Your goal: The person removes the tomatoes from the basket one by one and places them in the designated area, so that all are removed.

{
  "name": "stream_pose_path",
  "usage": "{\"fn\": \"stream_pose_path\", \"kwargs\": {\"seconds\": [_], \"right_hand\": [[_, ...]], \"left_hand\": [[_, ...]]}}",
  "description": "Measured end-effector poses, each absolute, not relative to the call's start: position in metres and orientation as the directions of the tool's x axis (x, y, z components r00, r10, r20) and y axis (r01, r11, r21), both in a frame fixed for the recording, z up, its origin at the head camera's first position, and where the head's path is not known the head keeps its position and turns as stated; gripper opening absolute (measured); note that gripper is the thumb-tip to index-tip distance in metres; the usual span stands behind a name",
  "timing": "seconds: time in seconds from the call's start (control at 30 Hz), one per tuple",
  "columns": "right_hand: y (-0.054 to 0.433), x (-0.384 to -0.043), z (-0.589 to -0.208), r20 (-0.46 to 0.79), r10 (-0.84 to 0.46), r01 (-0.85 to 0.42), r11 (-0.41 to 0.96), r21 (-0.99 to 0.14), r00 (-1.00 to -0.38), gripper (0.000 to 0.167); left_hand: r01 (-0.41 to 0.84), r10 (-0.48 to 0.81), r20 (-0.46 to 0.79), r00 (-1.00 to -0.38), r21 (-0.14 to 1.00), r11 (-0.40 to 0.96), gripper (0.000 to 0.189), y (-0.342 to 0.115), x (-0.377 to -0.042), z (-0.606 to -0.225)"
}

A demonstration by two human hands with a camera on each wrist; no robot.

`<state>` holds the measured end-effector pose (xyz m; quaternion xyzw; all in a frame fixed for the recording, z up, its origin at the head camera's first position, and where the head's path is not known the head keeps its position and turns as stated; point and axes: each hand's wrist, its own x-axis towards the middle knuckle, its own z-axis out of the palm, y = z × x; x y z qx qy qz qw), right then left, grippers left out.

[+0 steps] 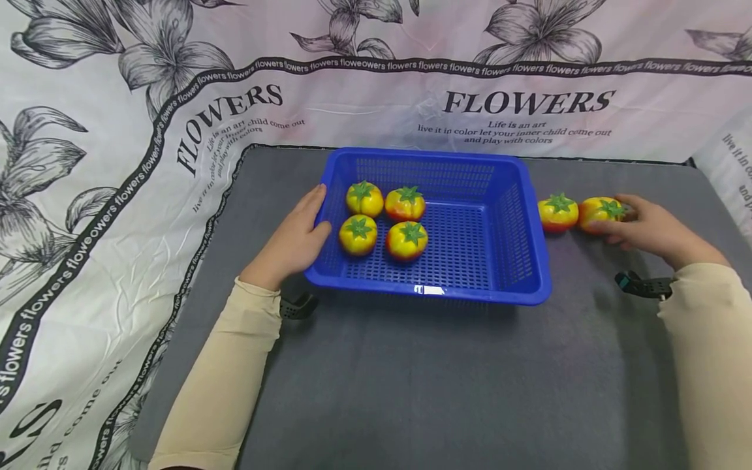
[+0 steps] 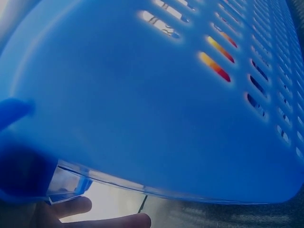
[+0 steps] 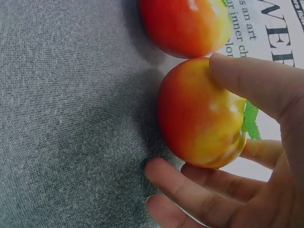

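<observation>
In the head view my left hand [image 1: 296,235] grips the left rim of a blue plastic basket [image 1: 435,292]; the left wrist view shows the basket's slotted wall [image 2: 133,104] close up, with fingertips [image 2: 128,221] below its edge. Several yellow-red tomatoes with green leafy tops, such as this tomato [image 1: 407,241], sit in the basket's left half. To the right of the basket, my right hand [image 1: 652,225] holds another tomato [image 3: 199,118] between thumb and fingers. A second loose tomato [image 1: 557,213] rests right beside it, by the basket's right wall.
The dark grey tabletop [image 1: 411,385] stretches in front of the basket. White cloth [image 1: 364,111] printed with flowers and lettering hangs behind and to the left. Dark bands [image 1: 643,285] are worn at the wrists, over beige sleeves.
</observation>
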<state>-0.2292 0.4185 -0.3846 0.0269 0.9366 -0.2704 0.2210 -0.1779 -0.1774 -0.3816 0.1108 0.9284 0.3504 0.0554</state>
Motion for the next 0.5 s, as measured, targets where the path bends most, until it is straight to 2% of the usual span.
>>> {"fn": "stream_pose_path", "kwargs": {"seconds": [0.3, 0.5], "right_hand": [[0.4188, -0.2287, -0.3809, -0.438, -0.088, 0.173, 0.835, -0.522, -0.894, 0.111], [0.4202, -0.2272, -0.3823, -0.448, -0.086, 0.19, 0.823, -0.535, -0.89, 0.114]], "left_hand": [[0.167, 0.245, -0.026, -0.969, 0.662, 0.73, 0.071, -0.1782, -0.1783, -0.3807], [0.171, 0.251, -0.028, -0.968, 0.658, 0.733, 0.071, -0.1782, -0.1787, -0.3809]]}}
